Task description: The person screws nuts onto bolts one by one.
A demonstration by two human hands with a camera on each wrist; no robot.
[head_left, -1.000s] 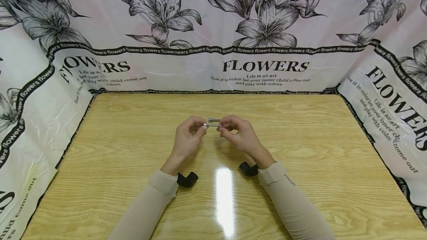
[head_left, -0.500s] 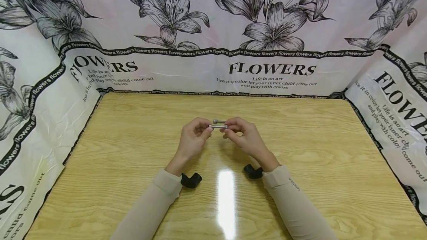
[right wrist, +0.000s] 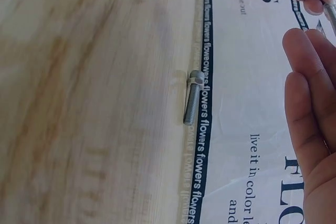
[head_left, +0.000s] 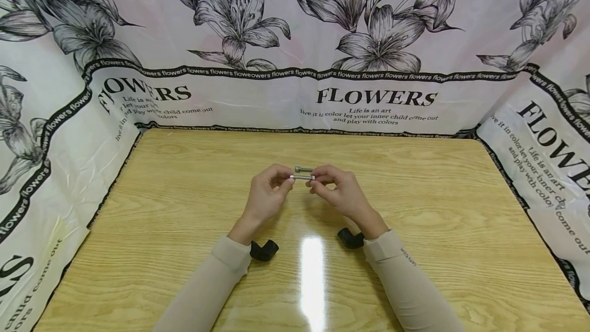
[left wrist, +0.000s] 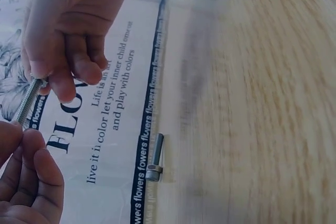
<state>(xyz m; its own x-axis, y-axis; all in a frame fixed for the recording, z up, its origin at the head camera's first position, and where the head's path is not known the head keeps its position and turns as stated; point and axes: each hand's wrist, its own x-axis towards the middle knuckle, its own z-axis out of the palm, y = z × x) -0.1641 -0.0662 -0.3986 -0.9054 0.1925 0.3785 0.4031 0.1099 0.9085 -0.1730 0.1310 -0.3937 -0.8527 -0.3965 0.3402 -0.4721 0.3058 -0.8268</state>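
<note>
A slim metal bolt (head_left: 302,177) spans the gap between the two hands, held above the table. My left hand (head_left: 267,192) pinches its left end with thumb and fingertips. At the right end, my right hand (head_left: 340,189) pinches a small metal piece that looks like a nut. Bare thread on the held bolt (left wrist: 28,100) shows in the left wrist view; the fingertips partly hide both ends. Just beyond the hands, a second bolt (head_left: 304,169) lies on the table. It carries a nut (right wrist: 196,81) close to its round head, and its threaded shank points right.
The wood-grain table (head_left: 184,178) reflects a bright strip of light near the front. A white floral sheet (head_left: 258,99) with printed words stands behind and along both sides. Black bent pieces sit by the left cuff (head_left: 265,250) and the right cuff (head_left: 351,238).
The head view has shifted a little, so the scene sits further right. Both hands keep their pinch on the bolt, with only slight finger movement. The lying bolt stays in place.
</note>
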